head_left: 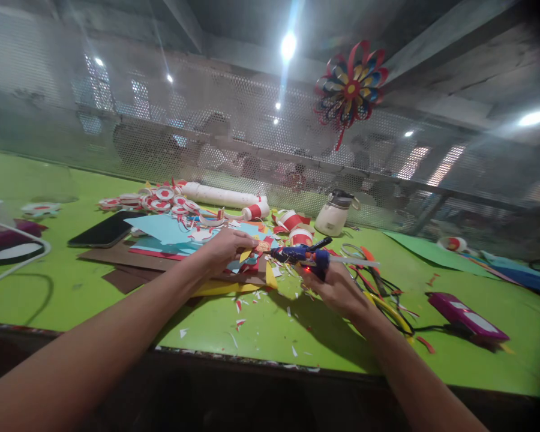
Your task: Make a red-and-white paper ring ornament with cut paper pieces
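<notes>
My right hand (pixel 330 288) is wrapped round a blue hot glue gun (pixel 292 255), whose nozzle points left and whose clear glue stick juts out to the right. A red light glows on its body. Just left of the nozzle, my left hand (pixel 229 245) pinches a small patterned paper piece (pixel 263 246) in orange and red. The nozzle is close to that piece; whether they touch I cannot tell. Under my left hand lies a pile of coloured paper sheets (pixel 162 231), light blue, red and brown.
Cut paper cups (pixel 290 220) and a white jug (pixel 333 213) stand behind. A white tube (pixel 225 196) lies by red-and-white paper discs (pixel 162 201). A black phone (pixel 105 229) is at left, a purple power strip (pixel 468 318) at right. Paper scraps litter the green table (pixel 261 336).
</notes>
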Demonstrator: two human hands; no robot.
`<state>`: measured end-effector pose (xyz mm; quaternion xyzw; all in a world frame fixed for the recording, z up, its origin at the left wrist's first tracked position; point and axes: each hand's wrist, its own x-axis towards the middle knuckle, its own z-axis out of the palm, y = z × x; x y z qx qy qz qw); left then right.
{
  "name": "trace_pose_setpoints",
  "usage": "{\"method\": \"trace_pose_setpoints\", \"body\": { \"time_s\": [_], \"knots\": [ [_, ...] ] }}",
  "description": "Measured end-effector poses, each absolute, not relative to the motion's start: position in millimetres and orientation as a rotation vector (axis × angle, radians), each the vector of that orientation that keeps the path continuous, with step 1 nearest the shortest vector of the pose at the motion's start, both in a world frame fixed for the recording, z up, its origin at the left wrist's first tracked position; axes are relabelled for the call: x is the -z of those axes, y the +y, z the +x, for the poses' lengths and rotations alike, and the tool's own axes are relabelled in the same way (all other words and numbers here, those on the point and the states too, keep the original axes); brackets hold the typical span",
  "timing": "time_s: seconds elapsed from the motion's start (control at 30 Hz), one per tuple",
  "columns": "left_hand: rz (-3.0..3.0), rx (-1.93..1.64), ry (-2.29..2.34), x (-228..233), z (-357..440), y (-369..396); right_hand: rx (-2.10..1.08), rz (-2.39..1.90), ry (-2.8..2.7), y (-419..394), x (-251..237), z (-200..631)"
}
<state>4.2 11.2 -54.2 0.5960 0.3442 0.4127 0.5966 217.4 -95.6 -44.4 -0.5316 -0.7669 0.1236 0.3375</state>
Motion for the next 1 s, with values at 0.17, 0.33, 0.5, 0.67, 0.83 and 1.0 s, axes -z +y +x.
{"method": "trace_pose_setpoints", "body": {
  "time_s": [0.17,0.33,0.5,0.67,0.83,1.0],
  "knots": [
    [1.384,-0.975,0.804,54,2,13,-0.371,-1.393,-2.007,-94,48,220],
    [1.320,-1.060,0.805,53,2,16,-0.319,-1.433,-1.984,-90,50,227],
    [1.303,-1.138,0.775,51,2,17,0.069,-1.543,-2.149,-90,48,234],
    [1.311,-1.170,0.748,52,1,21,0.123,-1.557,-2.422,-91,53,249],
    [1.348,-1.161,0.742,52,1,19,0.002,-1.625,-2.474,-85,52,264],
    [1.386,-1.124,0.772,48,2,14,-0.016,-1.600,-2.483,-72,51,268]
  ]
}}
